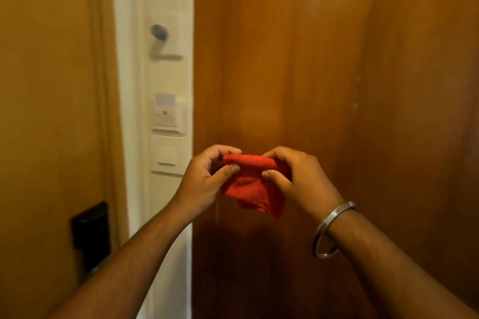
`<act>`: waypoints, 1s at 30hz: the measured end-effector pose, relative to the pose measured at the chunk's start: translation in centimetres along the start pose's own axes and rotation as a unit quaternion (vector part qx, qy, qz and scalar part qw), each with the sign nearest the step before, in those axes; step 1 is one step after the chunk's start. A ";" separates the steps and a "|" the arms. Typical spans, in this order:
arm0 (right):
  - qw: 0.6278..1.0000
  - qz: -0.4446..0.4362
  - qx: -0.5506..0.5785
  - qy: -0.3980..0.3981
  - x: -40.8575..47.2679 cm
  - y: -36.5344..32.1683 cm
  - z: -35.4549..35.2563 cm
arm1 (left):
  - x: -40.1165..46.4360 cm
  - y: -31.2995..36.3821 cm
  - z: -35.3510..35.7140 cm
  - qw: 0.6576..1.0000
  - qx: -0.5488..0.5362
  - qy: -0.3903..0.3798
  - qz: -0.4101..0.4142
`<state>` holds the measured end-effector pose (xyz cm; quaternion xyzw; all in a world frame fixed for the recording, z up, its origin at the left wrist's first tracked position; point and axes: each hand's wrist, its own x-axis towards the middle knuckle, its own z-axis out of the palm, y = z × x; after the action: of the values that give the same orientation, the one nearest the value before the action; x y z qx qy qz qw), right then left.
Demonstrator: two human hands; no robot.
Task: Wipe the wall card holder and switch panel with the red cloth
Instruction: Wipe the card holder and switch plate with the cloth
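Both hands, left [207, 179] and right [298, 176], pinch the cloth's [251, 189] rolled top edge, clear of the blurry holder [168, 116] and switch [167, 155].

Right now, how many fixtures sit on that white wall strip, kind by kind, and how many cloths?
Knob plate: 1
Card holder: 1
Switch panel: 1
Red cloth, held in the left hand and right hand: 1
Total: 4
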<state>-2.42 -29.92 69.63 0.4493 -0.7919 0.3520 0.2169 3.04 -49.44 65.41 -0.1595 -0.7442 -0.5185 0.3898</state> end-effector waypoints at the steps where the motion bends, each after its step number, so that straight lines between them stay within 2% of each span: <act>1: 1.000 -0.012 0.001 -0.003 1.1 -1.0 1.2 | 0.1 -0.1 -1.9 1.000 0.007 0.011 -0.003; 5: 0.999 -0.043 0.001 -0.003 5.4 -3.7 5.9 | 1.4 -1.2 -8.4 0.999 0.030 0.031 -0.012; 10: 0.998 -0.052 -0.024 0.013 9.7 -4.9 10.8 | 3.0 -4.2 -13.1 0.997 0.064 0.050 -0.007; 13: 0.995 -0.076 -0.038 0.055 12.3 -5.9 13.0 | 4.6 -5.7 -14.8 0.995 0.028 0.098 -0.003; 19: 0.972 -0.114 -0.168 0.116 17.5 -7.2 15.4 | 8.8 -7.5 -16.1 0.977 -0.025 0.211 -0.010; 22: 0.965 -0.130 -0.198 0.109 19.2 -7.2 16.0 | 9.8 -8.9 -16.5 0.961 0.057 0.269 0.038; 25: 0.954 -0.155 -0.222 0.131 19.8 -6.9 16.1 | 9.1 -12.3 -17.6 0.917 0.219 0.311 0.116; 27: 0.928 -0.192 -0.277 0.160 19.8 -6.8 16.2 | 8.5 -15.0 -18.5 0.910 0.295 0.259 0.133; 30: 0.855 -0.301 -0.397 0.141 19.8 -5.5 17.1 | 8.1 -18.3 -19.6 0.887 0.411 0.151 0.148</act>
<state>-8.08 -55.77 73.47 0.4873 -0.6511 -0.0150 0.5817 -5.77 -75.92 62.66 -0.0135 -0.7905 -0.1204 0.6003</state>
